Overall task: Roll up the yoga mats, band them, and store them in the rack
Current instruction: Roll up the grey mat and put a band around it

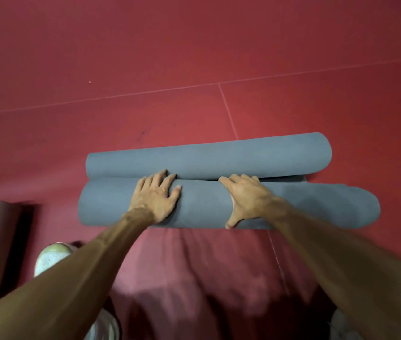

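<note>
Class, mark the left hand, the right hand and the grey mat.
left hand (155, 200), head view, back of hand.
right hand (248, 200), head view, back of hand.
grey mat (317, 207), head view, near roll.

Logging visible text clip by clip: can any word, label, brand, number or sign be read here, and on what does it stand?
None can be read.
The grey foam mat rolls show no print, logo or label.
The red matte floor carries only thin seam lines and small scuffs, no lettering.
The pale rounded shoe at lower left is blurred; no marking can be made out on it.
</note>
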Motion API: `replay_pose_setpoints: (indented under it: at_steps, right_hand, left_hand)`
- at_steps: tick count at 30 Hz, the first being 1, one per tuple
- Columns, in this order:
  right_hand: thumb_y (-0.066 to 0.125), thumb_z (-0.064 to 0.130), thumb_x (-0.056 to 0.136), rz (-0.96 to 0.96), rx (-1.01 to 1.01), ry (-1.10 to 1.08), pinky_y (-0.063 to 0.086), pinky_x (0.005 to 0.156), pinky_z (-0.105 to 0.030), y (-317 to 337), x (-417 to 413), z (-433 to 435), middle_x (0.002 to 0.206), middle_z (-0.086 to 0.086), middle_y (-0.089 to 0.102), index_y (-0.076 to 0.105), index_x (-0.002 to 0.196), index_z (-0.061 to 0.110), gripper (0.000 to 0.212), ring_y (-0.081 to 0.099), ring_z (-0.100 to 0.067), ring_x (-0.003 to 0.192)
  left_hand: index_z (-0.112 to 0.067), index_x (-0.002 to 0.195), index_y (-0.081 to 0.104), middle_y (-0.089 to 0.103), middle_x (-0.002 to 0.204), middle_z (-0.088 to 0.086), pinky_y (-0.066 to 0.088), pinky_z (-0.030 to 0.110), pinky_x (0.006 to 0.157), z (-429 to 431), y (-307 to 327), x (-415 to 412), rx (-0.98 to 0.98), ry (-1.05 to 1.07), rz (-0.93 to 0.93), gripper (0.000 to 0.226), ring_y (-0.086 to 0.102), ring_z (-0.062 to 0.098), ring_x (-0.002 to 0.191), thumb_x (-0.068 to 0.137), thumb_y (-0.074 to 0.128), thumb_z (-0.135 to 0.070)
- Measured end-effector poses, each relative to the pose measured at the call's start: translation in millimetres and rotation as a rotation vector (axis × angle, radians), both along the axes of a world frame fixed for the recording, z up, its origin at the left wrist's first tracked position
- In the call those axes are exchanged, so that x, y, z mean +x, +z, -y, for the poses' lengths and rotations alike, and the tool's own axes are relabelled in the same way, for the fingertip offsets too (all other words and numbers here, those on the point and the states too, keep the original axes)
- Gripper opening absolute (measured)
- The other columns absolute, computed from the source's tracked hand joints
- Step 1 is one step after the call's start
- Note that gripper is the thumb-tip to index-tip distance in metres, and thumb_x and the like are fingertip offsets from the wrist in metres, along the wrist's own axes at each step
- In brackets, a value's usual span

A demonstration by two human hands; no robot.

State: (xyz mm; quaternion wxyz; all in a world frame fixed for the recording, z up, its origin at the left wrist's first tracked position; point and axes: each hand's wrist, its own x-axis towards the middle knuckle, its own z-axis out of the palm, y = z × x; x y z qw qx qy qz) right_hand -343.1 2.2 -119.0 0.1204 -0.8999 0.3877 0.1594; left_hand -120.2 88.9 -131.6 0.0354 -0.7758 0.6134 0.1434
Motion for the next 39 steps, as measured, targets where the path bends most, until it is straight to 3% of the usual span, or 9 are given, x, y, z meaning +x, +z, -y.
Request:
replay_pose_setpoints:
  at_steps: [4, 8, 11, 17, 23, 28, 33, 36, 39]
  right_hand:
    - [0.083, 0.065, 0.037, -0.022, 0.160, 0.007, 0.044, 0.092, -0.039, 0.9, -5.6, -5.7, 0.112, 0.003, 0.055, 0.042, 0.128, 0.024, 0.108, 0.054, -0.022, 0.107]
    - [0.083, 0.065, 0.037, -0.007, 0.213, -0.002, 0.044, 0.095, -0.038, 2.8, -8.0, -6.3, 0.110, 0.004, 0.056, 0.042, 0.130, 0.025, 0.109, 0.054, -0.020, 0.106]
    - [0.081, 0.067, 0.039, 0.029, 0.231, -0.028, 0.037, 0.101, -0.035, 0.4, -11.9, -6.9, 0.121, 0.006, 0.055, 0.034, 0.140, 0.027, 0.118, 0.051, -0.018, 0.115]
    - [0.068, 0.077, 0.049, 0.139, 0.030, 0.046, 0.028, 0.102, -0.029, -10.0, -22.4, -11.7, 0.137, 0.006, 0.037, 0.022, 0.150, 0.028, 0.122, 0.037, -0.014, 0.120]
    - [0.053, 0.082, 0.057, 0.354, -0.222, 0.118, 0.040, 0.093, -0.033, -23.4, -33.6, -16.9, 0.120, 0.001, 0.048, 0.047, 0.137, 0.028, 0.097, 0.048, -0.017, 0.105]
    - [0.058, 0.072, 0.070, 0.534, -0.386, 0.121, 0.044, 0.086, -0.038, -34.6, -40.6, -13.2, 0.114, -0.006, 0.058, 0.061, 0.129, 0.027, 0.075, 0.055, -0.023, 0.099]
    - [0.054, 0.053, 0.089, 0.593, -0.500, 0.071, 0.040, 0.097, -0.041, -44.0, -39.1, -25.7, 0.129, -0.008, 0.061, 0.065, 0.125, 0.023, 0.049, 0.058, -0.026, 0.116]
    - [0.053, 0.051, 0.089, 0.527, -0.491, 0.031, 0.036, 0.107, -0.048, -44.0, -33.5, -30.5, 0.137, -0.013, 0.054, 0.056, 0.135, 0.016, 0.059, 0.051, -0.031, 0.126]
    - [0.066, 0.072, 0.064, 0.301, -0.422, 0.051, 0.032, 0.109, -0.057, -39.4, -28.8, -29.9, 0.142, -0.018, 0.046, 0.042, 0.143, 0.011, 0.103, 0.044, -0.035, 0.132]
  left_hand:
    - [-0.030, 0.148, 0.030, 0.024, 0.157, -0.001, 0.009, 0.034, 0.117, -27.5, 1.3, -11.3, 0.016, 0.004, -0.005, 0.083, 0.020, 0.017, 0.144, 0.079, -0.004, -0.062]
    - [-0.031, 0.149, 0.027, 0.015, 0.160, -0.001, 0.008, 0.035, 0.118, -30.3, -0.1, -12.9, 0.040, 0.020, -0.008, 0.060, 0.015, 0.017, 0.146, 0.096, 0.012, -0.055]
    - [-0.031, 0.148, 0.029, 0.011, 0.161, 0.001, 0.011, 0.034, 0.118, -24.0, 0.2, -11.8, 0.028, 0.027, -0.006, 0.058, 0.017, 0.016, 0.145, 0.096, 0.016, -0.054]
    - [-0.033, 0.150, 0.023, 0.006, 0.161, -0.002, 0.014, 0.037, 0.115, -4.2, 0.5, -6.3, 0.093, 0.028, -0.022, 0.058, 0.015, 0.015, 0.146, 0.096, 0.022, -0.054]
    - [-0.033, 0.152, 0.012, -0.006, 0.161, -0.008, 0.018, 0.045, 0.113, 19.3, -1.5, 1.7, 0.151, 0.061, -0.041, 0.064, 0.002, 0.012, 0.148, 0.094, 0.024, -0.055]
    - [-0.034, 0.153, 0.001, -0.013, 0.160, -0.012, 0.020, 0.047, 0.115, 42.8, -5.3, 12.1, 0.184, 0.095, -0.088, 0.066, -0.008, 0.010, 0.147, 0.095, 0.026, -0.056]
    - [-0.031, 0.153, -0.004, -0.016, 0.159, -0.009, 0.016, 0.048, 0.116, 61.1, -9.5, 20.3, 0.097, 0.098, -0.124, 0.068, -0.016, 0.013, 0.146, 0.097, 0.031, -0.049]
    - [-0.029, 0.153, -0.002, -0.015, 0.160, -0.008, 0.014, 0.049, 0.117, 68.7, -12.9, 24.0, 0.038, 0.105, -0.114, 0.069, -0.015, 0.015, 0.147, 0.096, 0.033, -0.047]
    - [-0.028, 0.153, -0.002, -0.016, 0.160, -0.008, 0.011, 0.052, 0.118, 76.6, -15.0, 26.6, 0.042, 0.116, -0.144, 0.071, -0.016, 0.016, 0.146, 0.096, 0.036, -0.047]
